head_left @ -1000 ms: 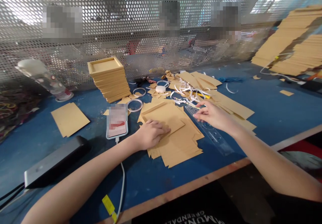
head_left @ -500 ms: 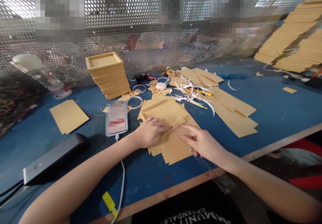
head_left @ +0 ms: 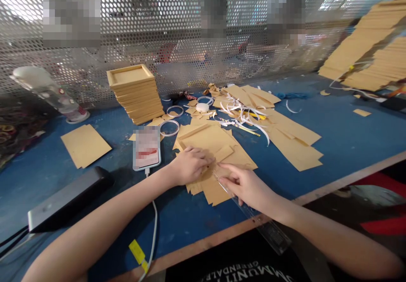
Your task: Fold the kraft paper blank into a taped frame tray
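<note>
My left hand (head_left: 189,165) lies curled, fingers down, on a pile of brown paper sheets (head_left: 218,146) on the blue table (head_left: 342,138). My right hand (head_left: 245,184) presses a clear plastic ruler (head_left: 269,229) onto the near part of the pile, fingers pinched along its edge. The ruler runs from under that hand out past the table's front edge. The fingertips of both hands nearly touch.
A phone (head_left: 146,147) on a white cable (head_left: 152,239) lies left of the pile. A stack of shallow brown trays (head_left: 135,91), tape rings (head_left: 169,127), white paper strips (head_left: 244,115) and more brown sheets (head_left: 292,140) lie behind. A dark flat device (head_left: 63,199) sits at near left. Perforated metal screen at back.
My right hand came from the far right of the pile back toward me, dragging the ruler onto the near sheets beside my left hand. My left hand stayed put.
</note>
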A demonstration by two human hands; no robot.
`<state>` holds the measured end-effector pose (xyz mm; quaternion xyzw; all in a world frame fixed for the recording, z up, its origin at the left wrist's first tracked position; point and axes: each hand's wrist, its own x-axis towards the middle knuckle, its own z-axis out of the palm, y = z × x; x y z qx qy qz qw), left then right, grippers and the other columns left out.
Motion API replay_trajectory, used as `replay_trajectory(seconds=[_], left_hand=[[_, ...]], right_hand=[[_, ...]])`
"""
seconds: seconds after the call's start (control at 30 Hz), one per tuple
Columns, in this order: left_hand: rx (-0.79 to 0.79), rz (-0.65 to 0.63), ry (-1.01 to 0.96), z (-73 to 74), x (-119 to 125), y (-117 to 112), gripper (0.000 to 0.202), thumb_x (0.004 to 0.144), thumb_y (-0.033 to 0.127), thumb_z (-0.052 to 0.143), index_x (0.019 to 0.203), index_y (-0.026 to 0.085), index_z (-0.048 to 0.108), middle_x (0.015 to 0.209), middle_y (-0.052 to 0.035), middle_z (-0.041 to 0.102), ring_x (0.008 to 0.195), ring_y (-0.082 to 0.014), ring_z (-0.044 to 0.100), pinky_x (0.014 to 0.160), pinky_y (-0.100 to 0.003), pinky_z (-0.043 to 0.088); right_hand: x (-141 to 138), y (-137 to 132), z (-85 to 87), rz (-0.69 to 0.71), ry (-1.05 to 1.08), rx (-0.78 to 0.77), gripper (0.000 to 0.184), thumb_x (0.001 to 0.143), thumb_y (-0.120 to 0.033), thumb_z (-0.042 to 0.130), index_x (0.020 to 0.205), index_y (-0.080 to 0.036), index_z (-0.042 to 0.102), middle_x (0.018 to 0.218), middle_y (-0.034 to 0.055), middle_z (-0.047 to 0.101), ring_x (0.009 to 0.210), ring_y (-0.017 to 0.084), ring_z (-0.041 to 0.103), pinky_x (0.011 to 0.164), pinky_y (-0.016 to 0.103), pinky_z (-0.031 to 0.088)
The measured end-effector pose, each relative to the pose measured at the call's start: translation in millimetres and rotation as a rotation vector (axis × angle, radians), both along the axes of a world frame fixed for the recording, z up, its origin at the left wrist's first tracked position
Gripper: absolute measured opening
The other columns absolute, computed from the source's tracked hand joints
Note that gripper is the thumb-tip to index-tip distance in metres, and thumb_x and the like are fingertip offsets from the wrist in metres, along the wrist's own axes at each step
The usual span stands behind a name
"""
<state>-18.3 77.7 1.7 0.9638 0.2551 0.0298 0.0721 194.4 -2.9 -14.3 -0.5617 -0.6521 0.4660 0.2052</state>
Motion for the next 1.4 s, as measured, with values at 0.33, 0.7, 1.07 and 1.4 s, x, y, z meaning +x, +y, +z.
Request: replay_trajectory(seconds=[0.33,0.7,1.07,1.4], left_hand=[[-0.043,-0.005,-0.041,-1.8,-3.2,1.9,0.045,0.086,0.011,0.042,0.127,0.018,0.059,0.101,-0.0078,0.067,0.097,-0.0241,0.058,0.084,-0.036,0.038],[-0.056,-0.016,-0.051,-2.2,-5.6,3.3,0.047,0.085,0.011,0.041,0.129,0.02,0.057,0.104,-0.0087,0.066,0.097,-0.0247,0.057,0.084,-0.037,0.038],[-0.01,-0.033,-0.047,-5.1,-6.6,2.7,0.052,0.082,0.009,0.042,0.132,0.018,0.054,0.104,-0.0092,0.066,0.096,-0.0248,0.057,0.083,-0.037,0.037],[-0.012,-0.039,-0.068,-1.8,-7.3,2.5,0.05,0.085,0.011,0.037,0.132,0.018,0.053,0.103,-0.0093,0.066,0.097,-0.0249,0.056,0.084,-0.038,0.038]], right_hand=[[-2.7,-0.2,-2.2,0.054,0.012,0.021,0.048,0.09,-0.037,0.054,0.135,-0.02,0.052,0.054,-0.0082,0.042,0.037,0.007,0.041,0.038,0.02,0.034],[-4.7,4.3,-3.2,0.111,0.036,0.038,0.047,0.088,-0.035,0.055,0.134,-0.022,0.052,0.054,-0.0082,0.039,0.046,0.009,0.036,0.044,0.022,0.027],[22.5,10.1,4.3,-0.081,-0.198,0.241,0.035,0.087,-0.032,0.051,0.119,-0.021,0.058,0.046,-0.0082,0.044,0.041,0.011,0.038,0.042,0.024,0.027],[47.0,21.0,11.6,-0.179,-0.29,0.235,0.036,0.085,-0.029,0.049,0.116,-0.015,0.058,0.049,-0.0048,0.053,0.035,0.01,0.041,0.037,0.024,0.03]])
